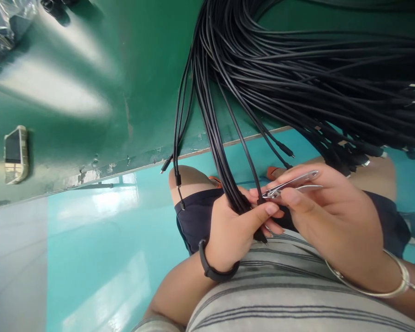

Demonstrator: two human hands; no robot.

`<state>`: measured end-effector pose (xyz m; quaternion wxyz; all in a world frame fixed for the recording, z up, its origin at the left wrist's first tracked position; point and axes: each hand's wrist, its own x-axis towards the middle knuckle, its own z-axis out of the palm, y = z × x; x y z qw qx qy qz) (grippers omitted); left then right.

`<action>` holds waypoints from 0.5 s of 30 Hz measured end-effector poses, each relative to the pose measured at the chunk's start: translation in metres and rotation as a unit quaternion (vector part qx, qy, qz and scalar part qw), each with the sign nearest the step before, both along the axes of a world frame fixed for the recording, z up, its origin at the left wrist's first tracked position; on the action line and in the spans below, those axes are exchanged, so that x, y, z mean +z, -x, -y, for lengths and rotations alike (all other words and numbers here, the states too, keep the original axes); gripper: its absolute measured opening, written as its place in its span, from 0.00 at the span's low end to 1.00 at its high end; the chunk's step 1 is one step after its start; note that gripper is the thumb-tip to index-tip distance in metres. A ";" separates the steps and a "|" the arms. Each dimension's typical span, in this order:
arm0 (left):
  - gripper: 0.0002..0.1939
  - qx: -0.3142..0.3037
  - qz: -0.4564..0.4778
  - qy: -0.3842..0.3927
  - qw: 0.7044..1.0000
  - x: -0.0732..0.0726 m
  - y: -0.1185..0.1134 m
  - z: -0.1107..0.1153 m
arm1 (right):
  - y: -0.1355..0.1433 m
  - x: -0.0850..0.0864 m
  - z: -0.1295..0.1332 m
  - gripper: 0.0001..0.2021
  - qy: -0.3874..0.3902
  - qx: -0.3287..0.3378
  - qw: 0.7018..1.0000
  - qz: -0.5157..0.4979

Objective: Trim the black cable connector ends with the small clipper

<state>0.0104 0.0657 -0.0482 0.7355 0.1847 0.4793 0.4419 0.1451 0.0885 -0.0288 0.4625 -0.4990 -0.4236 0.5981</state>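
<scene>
My left hand (233, 226) is closed round a bundle of black cables (224, 170), their plug ends poking out below the fingers. One single cable (244, 143) stands a little apart from the bundle, its end by my left thumb. In my right hand (339, 216) is a silver nail clipper (292, 184) with its lever raised, held between thumb and fingers. The clipper's jaws are right at that cable's connector; whether they touch it I cannot tell. Fingers of both hands partly hide the cable ends.
A large pile of black cables (280, 64) covers the right of the green table (100, 101), many ends hanging over its edge. Several loose cable ends dangle near my knee. A phone (16, 154) lies at the left. A clear plastic bag (5, 27) sits at the top left corner.
</scene>
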 end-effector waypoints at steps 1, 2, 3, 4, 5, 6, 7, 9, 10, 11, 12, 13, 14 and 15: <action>0.17 -0.001 0.001 0.003 1.000 0.001 0.000 0.000 | 0.000 0.000 0.001 0.02 0.005 0.002 1.000 -0.002; 0.17 -0.003 0.001 0.007 1.000 0.001 0.000 0.000 | -0.001 -0.001 0.002 0.02 0.011 0.001 1.000 -0.002; 0.16 -0.004 -0.001 0.011 1.000 0.002 0.000 0.000 | -0.001 -0.002 0.003 0.01 0.019 -0.002 1.000 -0.003; 0.16 -0.004 -0.004 0.013 1.000 0.002 0.001 0.000 | -0.001 -0.004 0.003 0.01 0.029 -0.006 1.000 -0.010; 0.16 -0.005 -0.007 0.013 1.000 0.002 0.001 0.000 | -0.001 -0.005 0.004 0.01 0.040 -0.009 0.999 -0.025; 0.16 -0.006 -0.009 0.013 1.000 0.003 0.001 0.000 | -0.002 -0.007 0.003 0.01 0.050 -0.009 0.998 -0.049; 0.15 -0.011 -0.012 0.012 1.000 0.003 0.002 0.000 | -0.002 -0.008 0.003 0.02 0.062 -0.003 0.995 -0.079; 0.14 -0.021 -0.018 0.014 1.000 0.003 0.003 -0.001 | -0.003 -0.009 -0.001 0.03 0.079 0.034 0.986 -0.143; 0.14 -0.025 -0.021 0.017 0.999 0.003 0.003 -0.001 | -0.003 -0.008 -0.003 0.04 0.085 0.064 0.981 -0.162; 0.14 -0.028 -0.021 0.018 0.999 0.002 0.004 0.000 | -0.004 -0.006 -0.005 0.04 0.089 0.094 0.978 -0.165; 0.15 -0.031 -0.017 0.016 0.999 0.002 0.004 0.000 | -0.005 -0.003 -0.007 0.03 0.087 0.117 0.978 -0.150; 0.16 -0.032 -0.006 0.011 0.999 0.001 0.005 0.001 | -0.006 0.001 -0.009 0.03 0.078 0.129 0.981 -0.119; 0.18 -0.031 0.010 0.001 0.999 0.000 0.005 0.002 | -0.009 0.006 -0.011 0.02 0.064 0.127 0.987 -0.077; 0.18 -0.030 0.027 -0.010 0.999 -0.001 0.006 0.003 | -0.012 0.011 -0.012 0.03 0.052 0.109 0.992 -0.032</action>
